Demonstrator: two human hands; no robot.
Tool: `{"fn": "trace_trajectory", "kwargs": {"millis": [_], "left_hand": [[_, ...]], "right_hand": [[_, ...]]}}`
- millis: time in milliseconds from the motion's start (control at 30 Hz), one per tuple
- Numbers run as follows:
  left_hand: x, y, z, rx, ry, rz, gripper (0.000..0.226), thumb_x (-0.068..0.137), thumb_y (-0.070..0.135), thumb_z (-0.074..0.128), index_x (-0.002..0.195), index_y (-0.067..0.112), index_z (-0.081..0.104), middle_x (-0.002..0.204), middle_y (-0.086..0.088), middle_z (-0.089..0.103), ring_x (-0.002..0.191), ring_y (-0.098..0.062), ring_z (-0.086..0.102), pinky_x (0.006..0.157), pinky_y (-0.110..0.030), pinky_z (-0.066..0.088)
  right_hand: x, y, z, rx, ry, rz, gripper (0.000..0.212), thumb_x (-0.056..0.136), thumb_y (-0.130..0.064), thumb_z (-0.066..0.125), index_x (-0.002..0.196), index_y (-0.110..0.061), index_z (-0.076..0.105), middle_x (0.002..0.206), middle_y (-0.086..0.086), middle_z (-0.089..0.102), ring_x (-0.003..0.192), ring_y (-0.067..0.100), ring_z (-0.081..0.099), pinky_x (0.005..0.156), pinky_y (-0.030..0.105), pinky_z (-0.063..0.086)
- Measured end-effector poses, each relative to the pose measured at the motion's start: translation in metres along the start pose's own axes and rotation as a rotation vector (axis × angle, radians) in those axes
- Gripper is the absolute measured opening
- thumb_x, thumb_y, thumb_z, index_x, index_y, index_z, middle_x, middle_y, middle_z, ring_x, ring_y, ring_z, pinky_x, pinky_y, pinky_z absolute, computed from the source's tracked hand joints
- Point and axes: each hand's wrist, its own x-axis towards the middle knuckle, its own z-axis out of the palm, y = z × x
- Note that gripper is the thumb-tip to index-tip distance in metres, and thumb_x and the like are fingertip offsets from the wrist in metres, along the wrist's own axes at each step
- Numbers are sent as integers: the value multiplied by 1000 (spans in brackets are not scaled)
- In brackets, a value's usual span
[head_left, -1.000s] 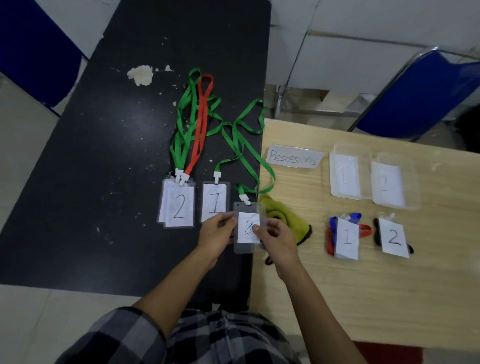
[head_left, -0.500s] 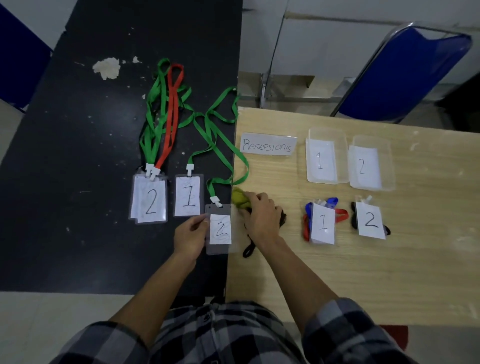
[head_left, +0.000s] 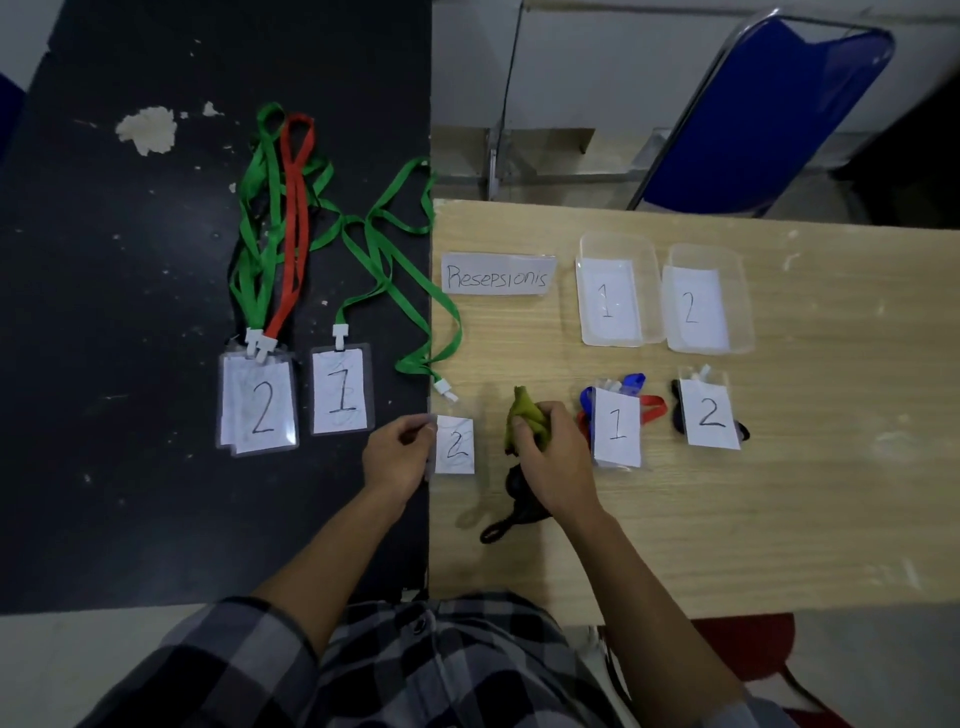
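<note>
Currently: left hand (head_left: 397, 457) pinches badge "2" (head_left: 454, 445) by its edge; right hand (head_left: 550, 457) bunches yellow-green cloth (head_left: 524, 415). Advice: hold the badge flat and wipe with light strokes.

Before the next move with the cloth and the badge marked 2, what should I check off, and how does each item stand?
1. Left hand pinches the badge holder marked 2 by its left edge: ok.
2. Right hand grips the yellow-green cloth: ok.
3. Cloth in contact with the badge holder: not ok, bare wooden table shows between them.
4. Badge face uncovered, numeral readable: ok.
5. White clip of the green lanyard fastened to the holder: cannot tell.
</note>
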Motion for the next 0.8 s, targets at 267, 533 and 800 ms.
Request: {"fn": "trace_trajectory", "kwargs": {"millis": [267,533,800], "left_hand": [[11,-5,-1,85,116,-62,9,83,30,77,81,35,70,89,8,74,86,-12,70,82,-41,61],[17,-7,-1,96,114,-55,9,80,32,78,75,37,71,82,8,74,82,-14,72,79,-41,62],[18,-8,-1,127,114,-33,14,82,30,78,73,38,70,81,7,73,80,-16,72,76,-42,62]], "right_hand": [[16,-5,19,-307,-142,-289,41,91,-24,62,132,-24,58,116,-3,51,87,13,56,68,28,47],[9,-8,35,-776,-299,-311,53,95,-17,52,144,-37,43,119,7,40,89,28,53,60,35,38],[13,-21,43,-881,-252,-268,65,94,-9,54,151,-30,30,131,12,35,100,27,48,65,35,44]]}}
